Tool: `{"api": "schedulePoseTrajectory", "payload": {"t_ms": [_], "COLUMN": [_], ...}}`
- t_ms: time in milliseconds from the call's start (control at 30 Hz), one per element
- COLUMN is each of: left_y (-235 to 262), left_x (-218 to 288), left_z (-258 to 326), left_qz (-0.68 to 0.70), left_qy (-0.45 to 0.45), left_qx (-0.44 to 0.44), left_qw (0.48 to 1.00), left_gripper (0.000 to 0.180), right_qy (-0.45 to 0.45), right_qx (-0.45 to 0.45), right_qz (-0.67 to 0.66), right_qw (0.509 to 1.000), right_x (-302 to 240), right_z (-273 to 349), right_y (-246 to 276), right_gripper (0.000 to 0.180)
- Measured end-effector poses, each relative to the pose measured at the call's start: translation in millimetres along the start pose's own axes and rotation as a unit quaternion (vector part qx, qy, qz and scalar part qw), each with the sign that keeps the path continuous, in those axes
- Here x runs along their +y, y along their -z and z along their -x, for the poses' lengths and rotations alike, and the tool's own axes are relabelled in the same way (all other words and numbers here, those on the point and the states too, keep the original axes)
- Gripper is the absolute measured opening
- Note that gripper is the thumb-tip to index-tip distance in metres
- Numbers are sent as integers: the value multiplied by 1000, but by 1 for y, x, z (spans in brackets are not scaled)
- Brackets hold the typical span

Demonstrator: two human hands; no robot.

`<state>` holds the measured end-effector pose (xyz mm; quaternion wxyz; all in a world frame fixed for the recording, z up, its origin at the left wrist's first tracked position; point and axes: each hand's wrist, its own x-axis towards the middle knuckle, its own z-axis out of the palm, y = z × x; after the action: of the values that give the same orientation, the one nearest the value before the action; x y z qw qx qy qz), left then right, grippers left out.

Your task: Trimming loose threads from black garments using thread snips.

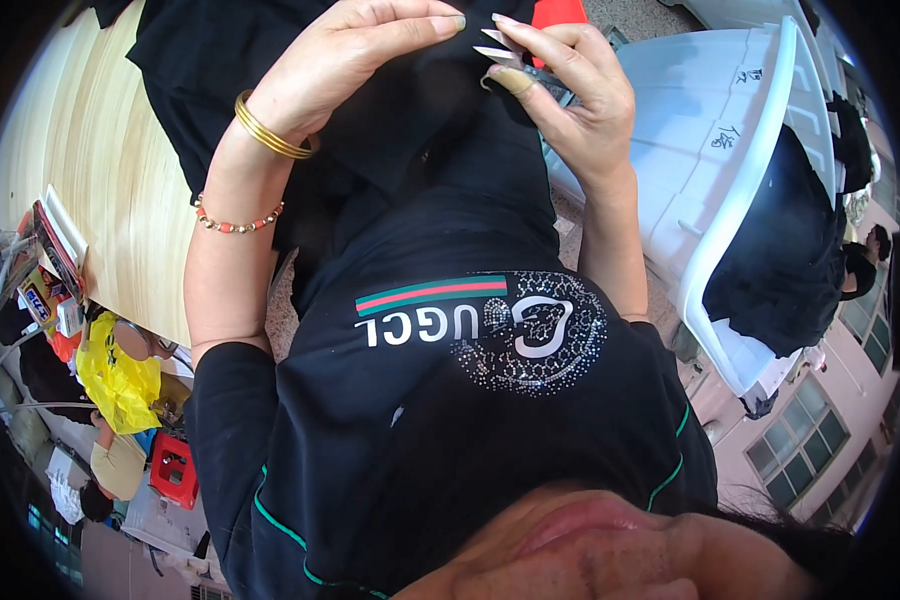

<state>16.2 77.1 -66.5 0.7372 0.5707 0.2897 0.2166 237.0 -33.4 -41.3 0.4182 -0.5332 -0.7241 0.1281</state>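
My left hand is at the top of the view, thumb and forefinger pressed together over black cloth on my lap. Whatever lies between those fingertips is too small to make out. A gold bangle and a beaded bracelet circle that wrist. Just to the right, my right hand is closed around a small pair of thread snips. The pointed metal blades are apart and point left, toward the left fingertips. A tan wrap covers the right thumb's tip. Most of the snips' handle is hidden in the palm.
At my left stands a light wooden table, with a yellow plastic bag and clutter near its end. A red stool is beyond. Close on my right is a large pale-blue bin; black fabric lies beside its rim. Other people sit farther off.
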Motion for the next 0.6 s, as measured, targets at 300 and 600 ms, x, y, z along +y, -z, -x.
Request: {"api": "schedulePoseTrajectory", "payload": {"t_ms": [300, 600], "left_y": [3, -1], "left_x": [-1, 0], "left_z": [1, -3], "left_qz": [-4, -23], "left_qy": [-10, -15], "left_qx": [-12, -11], "left_qw": [1000, 1000], "left_gripper": [29, 28], "right_qy": [-9, -145], "right_qx": [-14, 22], "right_qz": [-14, -194], "right_qw": [1000, 970], "right_x": [-4, 1], "right_z": [-4, -4], "right_y": [-1, -9], "right_gripper": [39, 31]}}
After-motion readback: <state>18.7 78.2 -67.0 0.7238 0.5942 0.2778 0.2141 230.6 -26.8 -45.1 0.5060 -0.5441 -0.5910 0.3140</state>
